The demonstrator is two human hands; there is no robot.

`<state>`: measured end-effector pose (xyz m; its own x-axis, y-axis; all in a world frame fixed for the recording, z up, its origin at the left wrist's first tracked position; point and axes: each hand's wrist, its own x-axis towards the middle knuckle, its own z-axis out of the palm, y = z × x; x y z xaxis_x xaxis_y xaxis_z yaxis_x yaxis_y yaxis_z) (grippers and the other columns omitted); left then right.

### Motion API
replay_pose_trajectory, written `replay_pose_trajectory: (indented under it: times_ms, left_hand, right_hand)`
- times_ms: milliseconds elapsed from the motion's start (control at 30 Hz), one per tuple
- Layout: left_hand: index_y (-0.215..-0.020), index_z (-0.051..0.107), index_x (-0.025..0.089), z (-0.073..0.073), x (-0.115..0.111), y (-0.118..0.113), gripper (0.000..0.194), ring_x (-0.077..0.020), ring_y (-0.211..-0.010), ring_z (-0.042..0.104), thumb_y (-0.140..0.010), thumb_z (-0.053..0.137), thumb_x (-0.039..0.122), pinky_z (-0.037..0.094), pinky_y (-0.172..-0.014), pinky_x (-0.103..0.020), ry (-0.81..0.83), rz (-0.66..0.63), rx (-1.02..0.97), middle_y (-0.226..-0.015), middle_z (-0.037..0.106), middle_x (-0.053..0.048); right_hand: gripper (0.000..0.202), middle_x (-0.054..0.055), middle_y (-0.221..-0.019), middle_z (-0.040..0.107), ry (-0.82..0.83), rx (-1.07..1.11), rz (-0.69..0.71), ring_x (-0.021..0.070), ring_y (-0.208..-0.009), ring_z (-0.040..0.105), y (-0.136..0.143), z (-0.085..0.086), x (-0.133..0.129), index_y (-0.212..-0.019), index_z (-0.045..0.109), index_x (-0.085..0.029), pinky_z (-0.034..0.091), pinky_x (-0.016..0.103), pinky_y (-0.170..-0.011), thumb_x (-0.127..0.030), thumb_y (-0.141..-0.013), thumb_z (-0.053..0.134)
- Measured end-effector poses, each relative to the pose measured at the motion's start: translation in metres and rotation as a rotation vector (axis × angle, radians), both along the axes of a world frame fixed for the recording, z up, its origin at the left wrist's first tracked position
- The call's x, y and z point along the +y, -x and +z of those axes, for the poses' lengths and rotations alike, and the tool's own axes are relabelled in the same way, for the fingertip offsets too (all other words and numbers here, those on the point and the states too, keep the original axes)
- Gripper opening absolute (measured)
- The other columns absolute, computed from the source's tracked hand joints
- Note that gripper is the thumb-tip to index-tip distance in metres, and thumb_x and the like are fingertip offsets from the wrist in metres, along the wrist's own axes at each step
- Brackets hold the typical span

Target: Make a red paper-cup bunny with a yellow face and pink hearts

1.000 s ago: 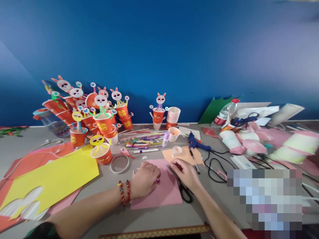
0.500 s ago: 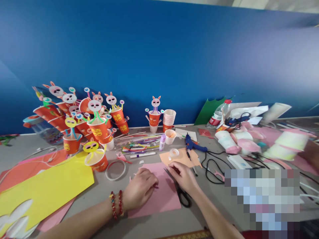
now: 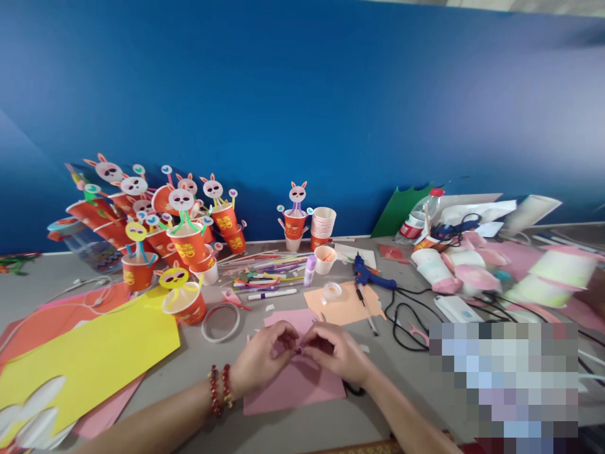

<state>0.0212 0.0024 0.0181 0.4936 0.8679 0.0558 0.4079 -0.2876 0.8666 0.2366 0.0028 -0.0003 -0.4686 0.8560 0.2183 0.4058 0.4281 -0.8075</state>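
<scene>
Both hands meet over a pink paper sheet [image 3: 295,394] on the grey table. My left hand [image 3: 265,358], with red bead bracelets [image 3: 220,388] at the wrist, pinches a small dark purple piece [image 3: 299,350] between thumb and finger. From the other side, the thumb and fingertips of my right hand [image 3: 338,353] close on the same piece. It is too small to name. Black scissors [image 3: 353,389] lie mostly hidden under my right hand; part of a handle shows. Beyond the hands are an orange paper piece [image 3: 343,302] and a roll of clear tape [image 3: 331,291].
Rabbit-faced paper cups [image 3: 186,243] crowd the back left, behind yellow paper [image 3: 94,353]. A blue glue gun [image 3: 371,274], its black cord [image 3: 401,321] and a pen [image 3: 367,309] lie to the right. A glue stick [image 3: 309,271] stands near a white cup [image 3: 325,260].
My right hand has moved left to meet my left hand at the small purple piece. The scissors' blades, seen earlier by my right fingers, are now largely hidden.
</scene>
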Motion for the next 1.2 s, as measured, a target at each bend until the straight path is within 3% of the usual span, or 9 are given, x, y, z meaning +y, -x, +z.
replay_pose_trajectory:
  times_ms: [100, 233, 433, 567, 833, 1000, 1200]
  left_hand:
    - [-0.095, 0.060, 0.019, -0.002, 0.001, -0.002, 0.013, -0.0189, -0.085, 0.066, -0.082, 0.058, 0.016, 0.050, -0.080, -0.029, 0.004, -0.004, -0.006, -0.090, 0.071, -0.003]
    - [-0.097, 0.059, 0.020, -0.005, 0.003, -0.002, 0.017, -0.0193, -0.086, 0.066, -0.082, 0.057, 0.014, 0.050, -0.079, -0.030, -0.023, -0.019, 0.027, -0.093, 0.071, -0.004]
    - [-0.098, 0.060, 0.022, -0.014, 0.012, 0.017, 0.016, -0.0246, -0.100, 0.060, -0.087, 0.054, 0.013, 0.046, -0.089, -0.038, -0.342, 0.023, 0.259, -0.102, 0.067, -0.006]
    - [-0.101, 0.060, 0.021, -0.021, 0.014, 0.029, 0.020, -0.0262, -0.100, 0.058, -0.083, 0.059, 0.013, 0.045, -0.088, -0.041, -0.410, 0.013, 0.405, -0.105, 0.065, -0.007]
    - [-0.103, 0.061, 0.022, -0.018, 0.012, 0.020, 0.020, -0.0254, -0.099, 0.056, -0.085, 0.059, 0.015, 0.044, -0.087, -0.040, -0.448, -0.046, 0.524, -0.103, 0.063, -0.006]
    - [-0.101, 0.062, 0.022, -0.020, 0.012, 0.021, 0.022, -0.0252, -0.098, 0.056, -0.082, 0.060, 0.012, 0.044, -0.086, -0.039, -0.429, -0.033, 0.507, -0.103, 0.063, -0.005]
    - [-0.101, 0.063, 0.021, -0.017, 0.009, 0.023, 0.017, -0.0242, -0.096, 0.056, -0.086, 0.059, 0.015, 0.044, -0.087, -0.038, -0.390, -0.012, 0.413, -0.103, 0.063, -0.005]
  right_hand:
    - [0.013, 0.003, -0.083, 0.070, -0.012, -0.008, 0.039, 0.0166, -0.075, 0.062, 0.003, -0.003, -0.002, -0.087, 0.066, -0.020, 0.044, 0.025, -0.069, -0.033, -0.088, 0.065]
    - [0.008, 0.001, -0.077, 0.067, -0.084, -0.076, 0.013, 0.0153, -0.072, 0.060, 0.003, -0.006, -0.002, -0.079, 0.062, -0.020, 0.042, 0.024, -0.067, -0.023, -0.087, 0.061]
    - [0.011, 0.002, -0.072, 0.060, -0.392, -0.354, -0.098, 0.0178, -0.070, 0.055, 0.005, -0.005, -0.003, -0.076, 0.056, -0.019, 0.037, 0.028, -0.067, -0.015, -0.085, 0.052]
    - [0.010, 0.003, -0.073, 0.060, -0.500, -0.514, -0.121, 0.0187, -0.072, 0.053, 0.011, -0.010, -0.005, -0.074, 0.055, -0.019, 0.036, 0.030, -0.071, -0.012, -0.082, 0.054]
    - [0.011, 0.004, -0.076, 0.063, -0.477, -0.593, -0.088, 0.0209, -0.075, 0.056, 0.017, -0.012, -0.009, -0.077, 0.057, -0.020, 0.038, 0.033, -0.075, -0.013, -0.084, 0.053]
    - [0.012, 0.002, -0.074, 0.062, -0.325, -0.405, -0.121, 0.0187, -0.071, 0.057, 0.015, -0.011, -0.007, -0.076, 0.056, -0.021, 0.039, 0.028, -0.066, -0.012, -0.083, 0.052]
    - [0.014, 0.002, -0.076, 0.060, -0.252, -0.328, -0.184, 0.0193, -0.075, 0.056, 0.015, -0.013, -0.002, -0.073, 0.053, -0.021, 0.042, 0.030, -0.070, -0.009, -0.080, 0.054]
